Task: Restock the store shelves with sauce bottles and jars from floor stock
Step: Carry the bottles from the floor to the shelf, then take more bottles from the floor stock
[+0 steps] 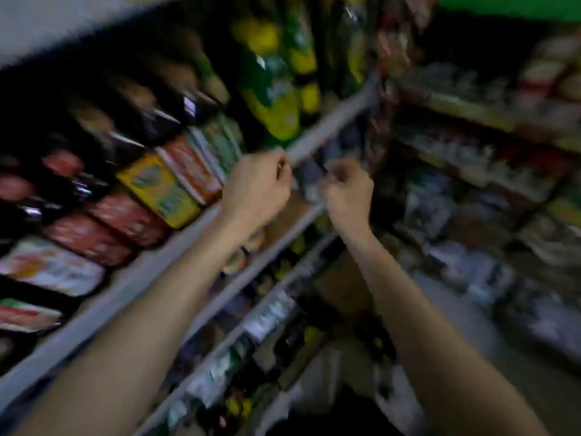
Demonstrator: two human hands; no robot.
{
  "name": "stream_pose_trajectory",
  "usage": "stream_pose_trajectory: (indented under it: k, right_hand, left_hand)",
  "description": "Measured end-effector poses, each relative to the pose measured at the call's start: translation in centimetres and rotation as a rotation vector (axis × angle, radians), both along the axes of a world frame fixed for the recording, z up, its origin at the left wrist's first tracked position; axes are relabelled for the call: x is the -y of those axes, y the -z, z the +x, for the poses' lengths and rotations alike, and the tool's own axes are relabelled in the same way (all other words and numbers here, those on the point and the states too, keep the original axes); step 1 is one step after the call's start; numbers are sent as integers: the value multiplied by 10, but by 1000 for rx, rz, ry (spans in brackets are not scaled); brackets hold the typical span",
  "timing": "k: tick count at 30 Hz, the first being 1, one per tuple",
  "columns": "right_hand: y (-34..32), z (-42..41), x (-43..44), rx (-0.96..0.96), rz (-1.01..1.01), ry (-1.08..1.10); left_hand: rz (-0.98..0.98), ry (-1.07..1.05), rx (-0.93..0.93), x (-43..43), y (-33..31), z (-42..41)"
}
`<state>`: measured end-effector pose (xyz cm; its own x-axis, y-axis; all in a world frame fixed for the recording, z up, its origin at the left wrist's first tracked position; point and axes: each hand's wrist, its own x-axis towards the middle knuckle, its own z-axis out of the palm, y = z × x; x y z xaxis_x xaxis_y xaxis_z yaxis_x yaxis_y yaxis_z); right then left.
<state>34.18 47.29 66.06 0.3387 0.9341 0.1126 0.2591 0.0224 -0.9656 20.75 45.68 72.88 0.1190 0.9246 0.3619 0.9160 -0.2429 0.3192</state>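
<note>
Two curled hands: left hand (256,184), right hand (345,191), near flat pale shelf rail (333,122).

In a blurred frame, the left hand (256,184) and right hand (345,191) sit at centre, fingers curled into fists, near the shelf edge (330,129). Dark bottles (147,121) fill the upper left.

Non-task stock, everything motion-blurred.
Left: yellow cardboard box (158,190), orange-red carton (191,165) touching its far side, red flat packets (125,218) nearer. Far centre: green-and-yellow plastic soda bottles (273,89). Right: pale bagged goods (471,272). Near centre: brown cardboard carton (342,284), white plastic bag (323,382).
</note>
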Motion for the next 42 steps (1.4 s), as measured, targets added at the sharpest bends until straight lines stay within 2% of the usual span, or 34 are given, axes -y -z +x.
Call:
stream_pose_trajectory:
  k: [3, 9, 16, 19, 24, 27, 29, 31, 37, 40, 42]
  right_hand:
    - [106, 76, 20, 71, -364, 106]
    - [308, 168, 101, 168, -896, 162]
    - [602, 195, 211, 257, -1398, -49]
    - [723, 197, 250, 316, -1476, -96]
    - [867, 194, 289, 470, -1401, -135]
    - [900, 187, 297, 586, -1254, -40]
    - [899, 185, 298, 654, -1140, -15]
    - [885, 192, 294, 625, -1065, -22]
    - [816, 227, 247, 219, -1046, -157]
    - [800, 223, 225, 75, -959, -235]
    - [797, 223, 217, -111, -915, -244]
  left_hand:
    - [-262, 77, 60, -11, 96, 70]
    - [-684, 269, 99, 19, 296, 142]
    - [-1073, 422, 56, 95, 577, 134]
    - [-1174, 450, 55, 131, 693, 121]
    - [-1275, 479, -13, 171, 849, 111]
    - [-1264, 509, -76, 179, 908, 118]
    - [-1273, 517, -108, 179, 931, 125]
    - [-1289, 545, -132, 179, 945, 134]
    - [-1371, 798, 4, 164, 930, 174]
    - [-1463, 724, 201, 155, 918, 180]
    - [-1404, 686, 182, 147, 912, 176]
